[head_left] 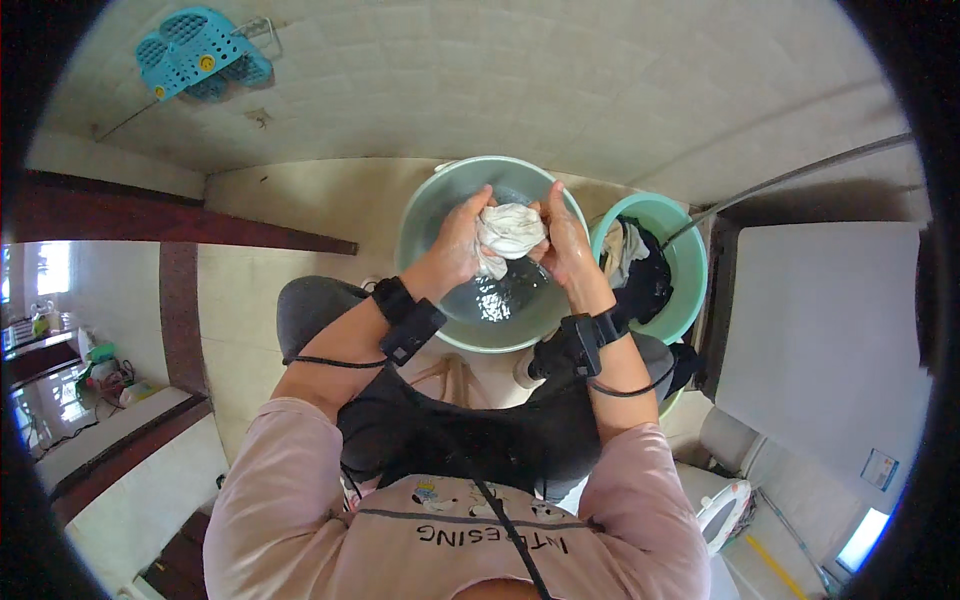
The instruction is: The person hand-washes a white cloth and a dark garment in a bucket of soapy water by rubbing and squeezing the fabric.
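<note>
Between my two hands is a bunched-up wet white cloth (511, 231), above the water in a pale green basin (413, 232). My left hand (461, 240) grips the cloth's left side, its fingers partly hidden behind it. On the other side my right hand (568, 245) closes round the cloth's right edge, thumb up. A loose end of the cloth hangs down near my left palm. Water (490, 300) in the basin reflects light below the cloth.
Right of the basin stands a smaller mint-green tub (694, 277) with dark and light clothes (650, 280). A white appliance (820, 330) is at far right, beside a grey hose (800, 180). Blue slippers (200, 55) hang on the tiled wall. A dark red door edge (250, 230) juts in from the left.
</note>
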The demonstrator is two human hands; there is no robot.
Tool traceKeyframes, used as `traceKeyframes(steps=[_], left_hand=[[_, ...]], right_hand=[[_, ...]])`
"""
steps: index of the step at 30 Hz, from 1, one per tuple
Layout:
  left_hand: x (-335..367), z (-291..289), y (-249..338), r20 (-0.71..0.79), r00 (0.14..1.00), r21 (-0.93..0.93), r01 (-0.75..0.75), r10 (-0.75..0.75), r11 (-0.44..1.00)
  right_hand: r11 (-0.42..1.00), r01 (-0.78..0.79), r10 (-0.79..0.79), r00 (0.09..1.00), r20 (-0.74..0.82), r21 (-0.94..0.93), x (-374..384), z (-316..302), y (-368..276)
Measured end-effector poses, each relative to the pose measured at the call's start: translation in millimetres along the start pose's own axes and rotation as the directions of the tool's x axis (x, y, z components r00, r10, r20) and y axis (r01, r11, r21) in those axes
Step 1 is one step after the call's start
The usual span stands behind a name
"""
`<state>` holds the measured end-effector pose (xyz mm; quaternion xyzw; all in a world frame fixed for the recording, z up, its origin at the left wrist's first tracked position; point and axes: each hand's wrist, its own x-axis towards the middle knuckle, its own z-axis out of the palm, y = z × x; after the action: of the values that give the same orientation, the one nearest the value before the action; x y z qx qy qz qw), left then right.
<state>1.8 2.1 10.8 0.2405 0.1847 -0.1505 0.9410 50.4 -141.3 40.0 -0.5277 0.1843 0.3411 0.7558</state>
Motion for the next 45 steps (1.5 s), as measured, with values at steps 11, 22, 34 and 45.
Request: traceKeyframes(steps=[11, 22, 34, 45], left_hand=[[-2.7, 14.1, 8.0, -0.132, 0.954, 0.363, -0.206, 0.269, 0.909], [-17.0, 27.1, -28.1, -0.212, 0.974, -0.192, 0.043, -0.085, 0.98], [-5.4, -4.9, -41.0, -0.164, 0.985, 0.237, 0.094, -0.055, 0.967], [-4.8, 18.6, 7.2, -0.017, 0.998, 0.075, 0.067, -0.066, 0.995]], right_hand=[[0.993, 0.072, -0.094, 0.964, 0.25, 0.095, -3.3, -5.8, -15.2], [-0.124, 0.514, -0.779, 0.479, 0.404, -0.849, -25.3, 41.6, 34.9], [0.178, 0.194, -0.684, 0.729, 0.021, -0.965, -6.0, 30.9, 18.2], [0.978, 0.105, -0.106, 0.994, 0.003, -0.181, 30.4, -26.8, 8.2]])
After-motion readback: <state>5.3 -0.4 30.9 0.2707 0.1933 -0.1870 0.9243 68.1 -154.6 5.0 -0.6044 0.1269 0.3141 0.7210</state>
